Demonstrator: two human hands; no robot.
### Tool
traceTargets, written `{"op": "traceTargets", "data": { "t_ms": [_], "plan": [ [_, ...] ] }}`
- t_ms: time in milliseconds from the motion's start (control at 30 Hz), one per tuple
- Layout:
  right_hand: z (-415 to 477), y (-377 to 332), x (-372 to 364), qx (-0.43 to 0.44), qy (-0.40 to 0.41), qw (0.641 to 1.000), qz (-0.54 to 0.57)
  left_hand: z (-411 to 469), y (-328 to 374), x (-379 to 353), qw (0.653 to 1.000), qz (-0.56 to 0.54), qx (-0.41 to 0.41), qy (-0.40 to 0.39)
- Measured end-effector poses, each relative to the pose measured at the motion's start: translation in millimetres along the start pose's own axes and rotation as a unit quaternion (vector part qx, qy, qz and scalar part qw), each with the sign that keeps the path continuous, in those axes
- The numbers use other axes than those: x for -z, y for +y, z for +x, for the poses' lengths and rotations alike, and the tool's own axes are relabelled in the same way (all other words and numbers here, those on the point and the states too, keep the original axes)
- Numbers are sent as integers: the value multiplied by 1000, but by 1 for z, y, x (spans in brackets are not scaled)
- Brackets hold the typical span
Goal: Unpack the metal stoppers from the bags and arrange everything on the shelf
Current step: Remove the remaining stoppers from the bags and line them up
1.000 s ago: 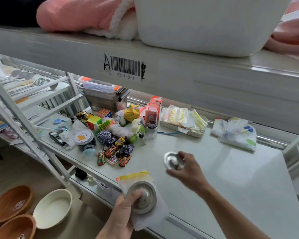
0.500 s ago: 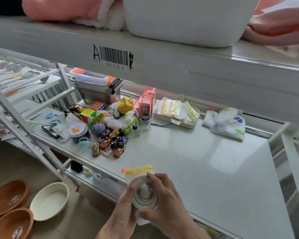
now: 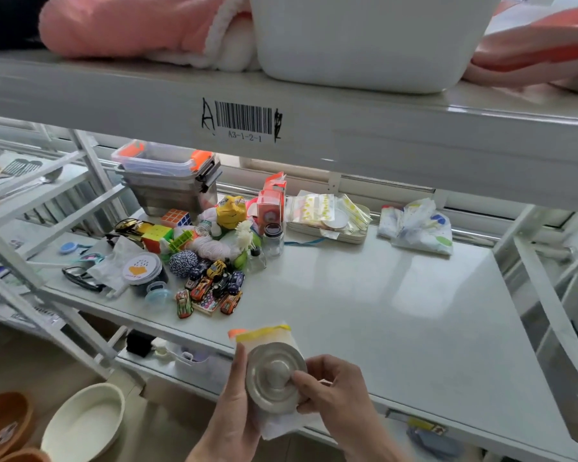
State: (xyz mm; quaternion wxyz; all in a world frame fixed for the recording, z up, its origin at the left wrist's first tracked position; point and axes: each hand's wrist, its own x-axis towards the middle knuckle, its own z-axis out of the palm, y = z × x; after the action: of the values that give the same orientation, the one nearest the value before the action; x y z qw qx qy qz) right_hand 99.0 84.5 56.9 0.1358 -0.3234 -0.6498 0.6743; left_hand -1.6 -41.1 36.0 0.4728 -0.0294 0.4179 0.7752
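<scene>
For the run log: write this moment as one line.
left hand: holds bag | right hand: grip on metal stopper | shelf: no stopper placed

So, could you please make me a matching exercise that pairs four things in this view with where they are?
Things:
1. stopper
2. white tub
3. toy cars
4. white bowl

Places:
A. on the floor, lower left
B. between both hands, against a bag
C. on the top shelf
D. on the middle shelf, left of centre

Pairs: 1-B, 2-C, 3-D, 4-A
</scene>
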Motion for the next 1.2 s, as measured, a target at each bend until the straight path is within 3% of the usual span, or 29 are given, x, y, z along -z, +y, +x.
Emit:
{"op": "traceTargets", "data": {
  "t_ms": [100,167,300,467,633,833,1200],
  "plan": [
    [0,-2,-5,-28,-9,999,45,4,4,2,999,-38,15,28],
    [2,-5,-10,-73,-7,991,112,9,10,7,999,-7,0,44],
    [35,-7,11,-128,79,966,208,10,17,10,998,-3,-16,61],
    [114,3,56,-140,248,942,179,6,18,19,997,12,-6,78],
    [163,20,72,-168,335,921,103,11,20,11,994,25,-17,107],
    [207,25,69,-175,366,913,48,18,22,8,991,50,-45,112],
    [253,5,77,-211,377,898,81,28,30,15,989,104,-43,98]
  ]
}}
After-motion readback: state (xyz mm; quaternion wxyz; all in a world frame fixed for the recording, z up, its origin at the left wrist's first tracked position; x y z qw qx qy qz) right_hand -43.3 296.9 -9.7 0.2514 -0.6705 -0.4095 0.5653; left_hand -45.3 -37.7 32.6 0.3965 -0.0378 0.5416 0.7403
